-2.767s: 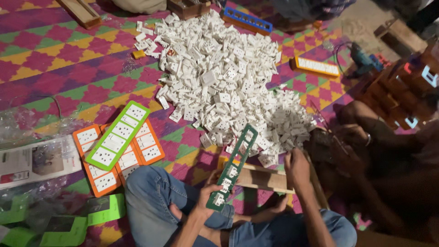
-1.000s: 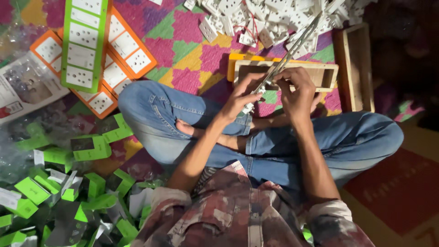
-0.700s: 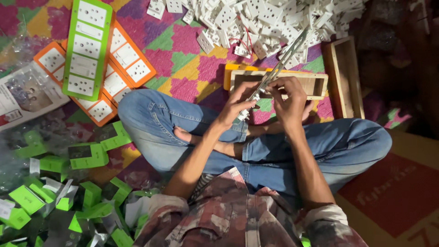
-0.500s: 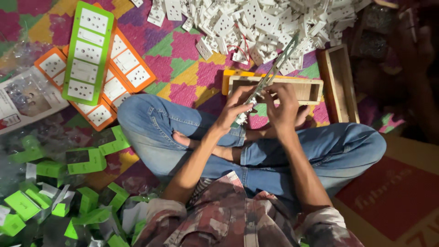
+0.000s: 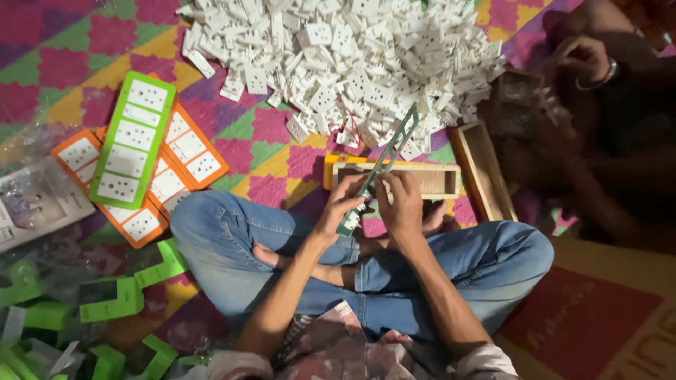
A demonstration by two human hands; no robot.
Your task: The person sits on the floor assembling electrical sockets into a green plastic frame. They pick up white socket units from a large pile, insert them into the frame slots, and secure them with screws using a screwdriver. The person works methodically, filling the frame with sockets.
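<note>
Person's sitting cross-legged on a patterned floor mat [image 5: 282, 151], and both hands are on one long green frame strip [image 5: 384, 163] that slants up over their lap. The left hand [image 5: 340, 209] is pinching the lower end, where a white socket module looks already seated, and the right hand [image 5: 403, 205] is clenched round the middle of the strip. The windows higher up the strip look empty, so I'd say this one's barely started.

Finished stuff so far: one green panel [image 5: 132, 149] with four white modules fitted, lying across what I count as three orange panels [image 5: 184, 151], also filled. Left to do: a lot. The heap of loose white socket modules [image 5: 345, 60] is way past counting, easily hundreds.

Other counts: two wooden trays, one [image 5: 429, 181] straight ahead of the hands and one [image 5: 482, 169] beside it at an angle, with a yellow piece poking out beneath the first. Green cardboard sleeves [image 5: 105, 299] are piled lower left, a dozen or so visible. A second person's hand [image 5: 581, 60] is working at the far side of the heap.
</note>
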